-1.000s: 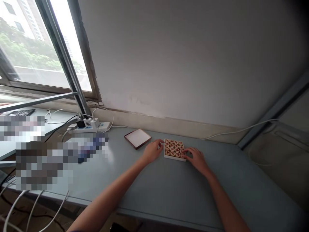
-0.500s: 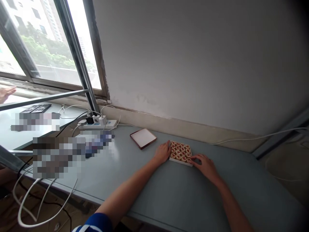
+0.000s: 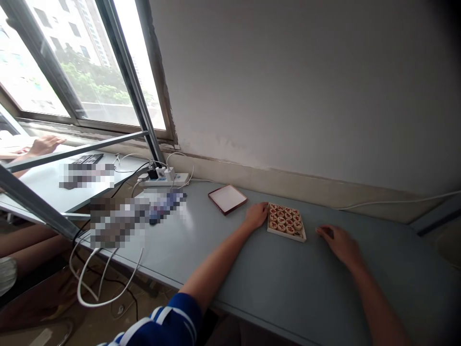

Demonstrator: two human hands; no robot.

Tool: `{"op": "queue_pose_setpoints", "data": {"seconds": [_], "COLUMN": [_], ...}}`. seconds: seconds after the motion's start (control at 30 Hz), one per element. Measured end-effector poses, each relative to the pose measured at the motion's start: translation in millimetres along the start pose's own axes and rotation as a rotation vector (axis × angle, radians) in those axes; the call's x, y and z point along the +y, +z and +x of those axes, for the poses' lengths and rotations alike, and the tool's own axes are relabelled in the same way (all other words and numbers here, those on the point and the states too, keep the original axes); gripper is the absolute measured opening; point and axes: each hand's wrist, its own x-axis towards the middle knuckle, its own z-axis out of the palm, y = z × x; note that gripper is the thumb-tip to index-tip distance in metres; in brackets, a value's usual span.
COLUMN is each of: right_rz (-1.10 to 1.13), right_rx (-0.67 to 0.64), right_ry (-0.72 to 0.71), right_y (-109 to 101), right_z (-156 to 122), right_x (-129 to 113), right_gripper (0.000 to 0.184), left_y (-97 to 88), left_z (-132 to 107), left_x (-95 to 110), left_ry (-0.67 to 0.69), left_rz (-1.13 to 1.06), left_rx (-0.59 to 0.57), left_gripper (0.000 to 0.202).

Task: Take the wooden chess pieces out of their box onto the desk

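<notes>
A shallow box point(image 3: 287, 236) of Chinese chess pieces stands on the grey desk. Round pale pieces point(image 3: 281, 225) with red characters fill its top layer in rows. At its near right corner a piece is gone, and darker marks show in the gap. My left hand point(image 3: 257, 215) grips the box's left edge, fingers closed around the far corner. To the right of the box, my right hand point(image 3: 337, 242) hovers low over the desk in a pinch, with a chess piece point(image 3: 318, 231) mostly hidden at its fingertips. The box lid point(image 3: 227, 199) lies left of the box, its white inside facing up.
A white power strip point(image 3: 165, 179) with plugs and cables sits against the wall at the back left. Blurred items point(image 3: 122, 218) lie on the desk's left part. Beyond a metal frame point(image 3: 75, 153), another person's hand point(image 3: 46, 144) shows above a neighbouring desk.
My right hand has drawn away from the box to the right, and the near right corner piece has left its place. My left hand stays on the box. The view has swung left.
</notes>
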Motion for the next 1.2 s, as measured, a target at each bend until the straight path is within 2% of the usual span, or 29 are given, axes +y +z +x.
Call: {"op": "queue_pose_setpoints", "data": {"seconds": [0.07,0.13,0.23,0.3,0.67,0.77,0.87,0.97,1.07,1.2], "right_rz": [-0.221,-0.291,-0.253,-0.219,-0.105,-0.063,0.000,-0.005,0.019,0.005], "right_rx": [0.161,0.240,0.154,0.100,0.017,0.046,0.062,-0.081,-0.236,-0.261], "right_ry": [0.005,-0.084,-0.319,-0.395,-0.384,-0.362,-0.278,-0.230,-0.267,-0.238], "right_y": [2.3,4.0,4.7,4.8,15.9,10.7,-1.0,-13.2,-22.3,-29.0], "right_z": [-4.4,-9.5,-14.8,-16.1,-12.7,-8.2,-1.4,-0.3,-7.5,-15.4], "right_x": [-4.2,-15.4,-34.1,-41.5,-40.8,-34.8,-19.6,-5.3,-1.1,0.0], "right_gripper": [0.045,0.044,0.039,0.038,0.041,0.041,0.041,0.038,0.034,0.032], "left_y": [-1.4,-2.5,-4.1,-5.0,-3.7,-2.5,-2.9,-5.3,-7.6,-8.0], "left_z": [1.5,1.0,-2.0,-4.1,-4.0,-2.7,-1.4,-1.3,-2.1,-1.3], "left_x": [-0.3,-0.1,1.7,2.9,-0.7,-1.9,-4.2,-8.1,-13.4,-19.6], "left_ry": [-0.031,-0.045,-0.045,-0.042,-0.047,-0.030,-0.010,0.011,0.051,0.146], "left_rz": [-0.021,-0.034,-0.031,-0.033,-0.079,-0.073,-0.083,-0.122,-0.161,-0.235], "left_rx": [0.010,0.017,0.018,0.014,0.000,0.017,0.015,-0.002,-0.025,-0.063], "left_gripper": [0.039,0.038,0.039,0.040,0.043,0.044,0.041,0.042,0.041,0.039]}}
